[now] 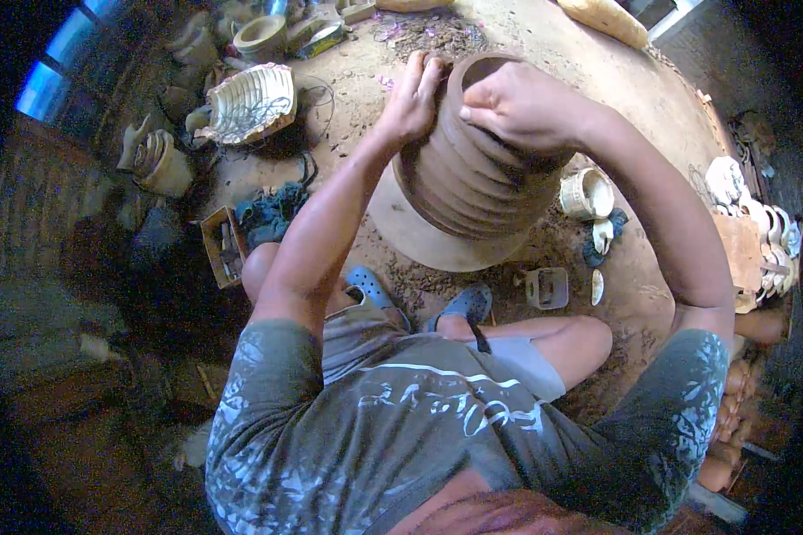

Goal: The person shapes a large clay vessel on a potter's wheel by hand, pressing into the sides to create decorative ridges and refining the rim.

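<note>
The ridged clay vessel [473,183] is standing on a round base [400,234]. The left hand [410,100] is resting against its upper edge, fingers nearly together; the right hand [531,105] is curling narrowly there, exact grip unclear. Uneven pressing would be risking buckling.

The single view looks steeply down from the person's head, the left lens of a side-by-side pair, facing ahead toward 12 o'clock. The shirt [357,459] looms nearest at 6; the sandals [368,287] lie below, near the dial's centre; the pot [486,183] stands at 1, well within arm's reach. The wide fisheye bows straight edges, and darkness rings 3 and 9.
</note>
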The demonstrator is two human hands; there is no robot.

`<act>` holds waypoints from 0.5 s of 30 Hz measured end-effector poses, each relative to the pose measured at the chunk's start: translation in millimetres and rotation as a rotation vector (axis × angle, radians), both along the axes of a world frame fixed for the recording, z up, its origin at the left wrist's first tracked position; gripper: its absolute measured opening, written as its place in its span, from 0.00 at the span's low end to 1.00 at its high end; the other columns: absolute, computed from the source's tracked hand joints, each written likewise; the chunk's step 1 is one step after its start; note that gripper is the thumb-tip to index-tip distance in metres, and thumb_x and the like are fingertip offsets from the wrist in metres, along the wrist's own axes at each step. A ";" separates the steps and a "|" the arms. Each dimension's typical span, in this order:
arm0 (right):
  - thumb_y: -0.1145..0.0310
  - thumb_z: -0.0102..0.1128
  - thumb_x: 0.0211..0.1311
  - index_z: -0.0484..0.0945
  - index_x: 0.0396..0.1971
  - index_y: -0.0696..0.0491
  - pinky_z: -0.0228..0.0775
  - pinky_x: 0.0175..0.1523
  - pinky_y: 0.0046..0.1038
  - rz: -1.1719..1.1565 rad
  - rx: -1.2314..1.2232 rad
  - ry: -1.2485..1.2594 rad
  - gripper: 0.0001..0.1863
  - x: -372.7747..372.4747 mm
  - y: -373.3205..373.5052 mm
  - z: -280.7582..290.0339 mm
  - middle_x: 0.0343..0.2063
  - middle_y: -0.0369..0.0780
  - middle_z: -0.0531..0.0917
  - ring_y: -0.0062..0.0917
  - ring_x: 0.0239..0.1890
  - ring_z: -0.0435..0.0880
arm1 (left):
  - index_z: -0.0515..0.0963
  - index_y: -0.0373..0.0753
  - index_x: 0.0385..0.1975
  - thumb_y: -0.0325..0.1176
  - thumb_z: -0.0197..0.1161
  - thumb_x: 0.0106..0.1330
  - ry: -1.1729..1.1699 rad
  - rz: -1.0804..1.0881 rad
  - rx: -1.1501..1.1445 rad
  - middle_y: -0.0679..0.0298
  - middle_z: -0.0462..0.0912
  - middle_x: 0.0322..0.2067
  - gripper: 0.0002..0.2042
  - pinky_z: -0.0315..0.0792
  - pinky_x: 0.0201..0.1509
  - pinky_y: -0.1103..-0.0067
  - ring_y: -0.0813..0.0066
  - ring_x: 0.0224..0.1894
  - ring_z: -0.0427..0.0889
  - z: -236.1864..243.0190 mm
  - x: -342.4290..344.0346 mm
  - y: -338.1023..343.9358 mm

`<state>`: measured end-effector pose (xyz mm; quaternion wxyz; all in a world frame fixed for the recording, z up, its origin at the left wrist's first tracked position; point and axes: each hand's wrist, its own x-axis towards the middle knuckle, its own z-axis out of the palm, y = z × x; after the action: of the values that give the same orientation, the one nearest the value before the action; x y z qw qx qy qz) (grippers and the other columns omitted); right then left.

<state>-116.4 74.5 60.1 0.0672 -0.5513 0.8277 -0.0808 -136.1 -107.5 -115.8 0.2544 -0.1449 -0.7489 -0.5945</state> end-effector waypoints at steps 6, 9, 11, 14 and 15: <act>0.64 0.63 0.65 0.74 0.21 0.56 0.73 0.36 0.44 0.065 0.001 0.165 0.16 28.1 39.4 3.3 0.21 0.47 0.77 0.45 0.28 0.81 | 0.74 0.32 0.53 0.40 0.50 0.79 0.175 0.038 -0.327 0.45 0.80 0.49 0.16 0.73 0.57 0.61 0.43 0.51 0.79 17.1 -30.9 -9.8; 0.63 0.65 0.65 0.77 0.22 0.54 0.75 0.37 0.43 0.010 0.002 0.237 0.14 40.3 52.3 21.1 0.23 0.44 0.80 0.43 0.30 0.82 | 0.74 0.33 0.52 0.42 0.53 0.78 0.104 0.314 -0.122 0.47 0.84 0.41 0.17 0.76 0.49 0.61 0.45 0.43 0.83 25.4 -20.9 -14.7; 0.64 0.67 0.63 0.81 0.27 0.55 0.76 0.39 0.41 -0.085 -0.190 0.307 0.10 47.5 58.7 21.0 0.26 0.45 0.82 0.42 0.32 0.83 | 0.77 0.33 0.50 0.44 0.55 0.77 0.103 0.242 0.042 0.48 0.85 0.39 0.18 0.76 0.45 0.64 0.51 0.41 0.85 59.1 25.2 -6.3; 0.66 0.71 0.58 0.83 0.45 0.57 0.80 0.43 0.38 -0.053 -0.410 0.396 0.17 69.0 54.5 15.8 0.36 0.46 0.85 0.41 0.38 0.85 | 0.80 0.33 0.43 0.54 0.48 0.80 -0.018 -0.055 0.050 0.64 0.80 0.27 0.26 0.72 0.36 0.75 0.74 0.31 0.77 69.2 97.9 9.9; 0.67 0.71 0.58 0.81 0.48 0.57 0.80 0.43 0.38 0.007 -0.450 0.408 0.19 76.4 48.3 11.2 0.37 0.46 0.85 0.41 0.38 0.85 | 0.81 0.34 0.43 0.53 0.45 0.82 -0.230 -0.210 0.081 0.65 0.80 0.27 0.26 0.70 0.34 0.77 0.78 0.30 0.76 85.0 129.8 16.9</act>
<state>-40.0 122.8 71.2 -0.2241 -0.5598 0.7835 -0.1497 -6.4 -90.6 -30.8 0.1091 -0.1432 -0.7292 -0.6602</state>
